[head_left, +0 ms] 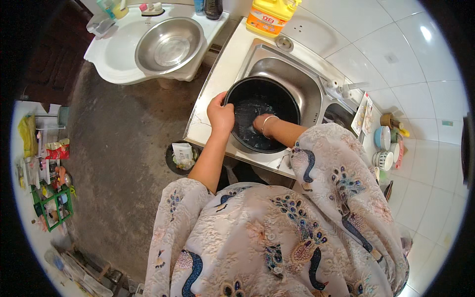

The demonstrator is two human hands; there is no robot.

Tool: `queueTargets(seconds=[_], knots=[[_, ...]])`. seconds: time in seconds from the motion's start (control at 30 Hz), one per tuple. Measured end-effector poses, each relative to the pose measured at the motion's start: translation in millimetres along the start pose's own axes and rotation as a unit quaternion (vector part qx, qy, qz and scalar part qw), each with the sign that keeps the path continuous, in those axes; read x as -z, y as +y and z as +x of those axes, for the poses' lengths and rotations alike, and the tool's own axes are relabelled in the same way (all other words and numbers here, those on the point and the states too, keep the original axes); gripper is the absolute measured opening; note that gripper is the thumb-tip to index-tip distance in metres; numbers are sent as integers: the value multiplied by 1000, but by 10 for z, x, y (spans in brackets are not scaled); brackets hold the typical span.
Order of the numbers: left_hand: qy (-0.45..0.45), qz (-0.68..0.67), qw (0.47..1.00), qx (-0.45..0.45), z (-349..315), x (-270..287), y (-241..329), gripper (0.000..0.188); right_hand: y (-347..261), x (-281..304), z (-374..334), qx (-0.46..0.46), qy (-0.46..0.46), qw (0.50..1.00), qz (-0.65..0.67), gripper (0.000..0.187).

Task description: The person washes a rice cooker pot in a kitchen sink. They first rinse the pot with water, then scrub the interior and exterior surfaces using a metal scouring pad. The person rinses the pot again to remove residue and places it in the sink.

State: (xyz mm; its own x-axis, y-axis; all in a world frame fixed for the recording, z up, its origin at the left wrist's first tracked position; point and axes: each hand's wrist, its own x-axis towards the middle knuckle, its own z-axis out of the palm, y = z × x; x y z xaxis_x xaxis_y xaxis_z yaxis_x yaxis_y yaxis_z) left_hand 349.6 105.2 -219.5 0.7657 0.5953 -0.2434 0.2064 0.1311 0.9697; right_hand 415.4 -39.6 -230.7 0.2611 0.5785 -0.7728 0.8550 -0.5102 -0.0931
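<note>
Pot is being gripped by left hand over sink, near worktop's front edge. Right hand is being held inside, grip indiscernible. Washing is apparently being done, water unemptied.

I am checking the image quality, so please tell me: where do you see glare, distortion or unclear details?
In the head view, a glare spot on the wall tiles, upper right; there too, tile lines bend near the rim; same view, the right hand is partly unclear inside the black pot.
</note>
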Motion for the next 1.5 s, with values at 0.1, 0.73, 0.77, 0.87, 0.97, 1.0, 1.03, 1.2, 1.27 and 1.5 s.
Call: queueTargets(seconds=[0.1, 0.73, 0.77, 0.87, 0.97, 1.0, 1.03, 1.2, 1.27, 1.5], knots=[[11, 60, 996, -63, 0, 26, -97, 38, 77, 142, 117, 29, 112, 993, 35, 23], [-25, 121, 986, -113, -247, 263, 4, 33, -7, 312, 418, -53, 278, 950, 132, 19], [-43, 122, 986, -106, -247, 260, 58, 33, 119, 320, 264, -73, 302, 943, 123, 20], [-194, 212, 949, 132, -221, 431, 216, 34, 384, 63, 119, -130, 146, 980, 36, 25], [-300, 164, 880, 330, -236, 520, 265, 39, 237, 22, -325, -91, 93, 991, -40, 30], [-318, 135, 865, 364, -249, 528, 255, 38, 251, -62, -266, -104, 60, 992, -34, 33], [-333, 110, 847, 399, -281, 540, 239, 37, 191, -75, -273, -114, 28, 993, -22, 35], [-281, -4, 862, 422, -459, 473, 173, 29, 130, -123, -411, -18, -104, 993, -47, 33], [-274, -21, 865, 420, -499, 389, 171, 28, 92, -234, -475, 14, -96, 995, -9, 33], [-326, -44, 859, 392, -682, -84, 188, 26, -36, 33, -302, 6, 25, 983, 180, 38]])
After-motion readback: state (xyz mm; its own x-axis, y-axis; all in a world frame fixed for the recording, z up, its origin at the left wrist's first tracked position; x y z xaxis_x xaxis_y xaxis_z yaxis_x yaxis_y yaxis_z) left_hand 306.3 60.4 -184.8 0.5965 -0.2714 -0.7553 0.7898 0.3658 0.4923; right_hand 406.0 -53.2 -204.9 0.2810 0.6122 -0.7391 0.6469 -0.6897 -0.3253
